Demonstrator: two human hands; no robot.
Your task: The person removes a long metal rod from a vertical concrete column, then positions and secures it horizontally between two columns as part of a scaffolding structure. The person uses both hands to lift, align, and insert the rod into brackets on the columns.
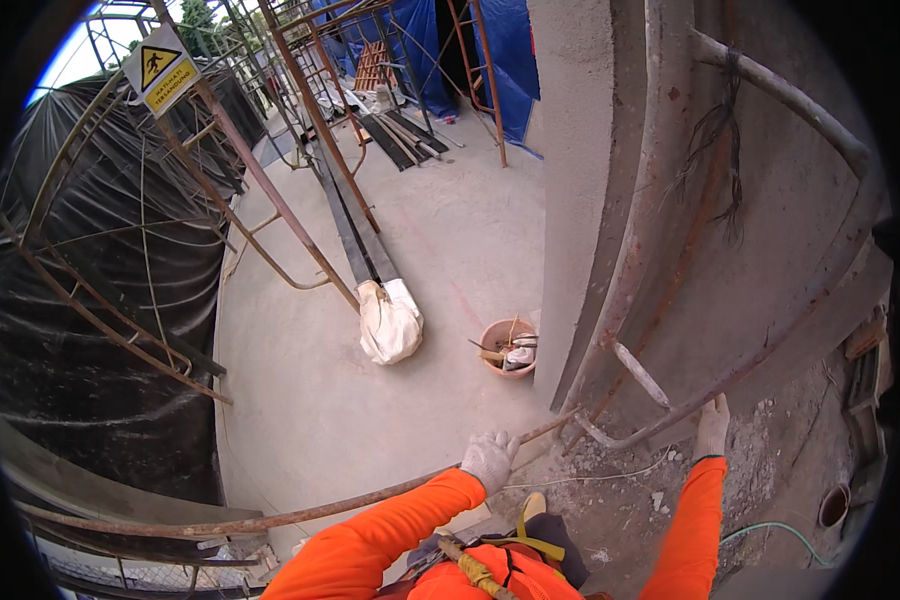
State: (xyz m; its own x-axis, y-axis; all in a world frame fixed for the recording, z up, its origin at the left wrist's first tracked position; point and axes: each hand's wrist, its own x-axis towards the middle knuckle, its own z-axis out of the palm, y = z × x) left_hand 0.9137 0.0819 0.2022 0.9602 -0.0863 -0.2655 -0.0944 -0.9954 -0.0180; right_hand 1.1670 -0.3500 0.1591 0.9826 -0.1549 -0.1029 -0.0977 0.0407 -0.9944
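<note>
My left hand, in a pale glove, is wrapped over a rusty pipe rail that runs across in front of me from the left edge. To the right, my right hand, also gloved, reaches up to the lower tube of a metal scaffold frame. Its fingers close at that tube, partly hidden. The frame stands upright against a grey wall, its tubes spotted with rust and mortar. Dark wire is tied round its upper bar. Orange sleeves cover both arms.
An orange bucket of tools stands by a concrete column. A white sack covers the end of dark beams on the floor. Scaffolding with a yellow warning sign and black sheeting is at left. Rubble and a green hose lie right.
</note>
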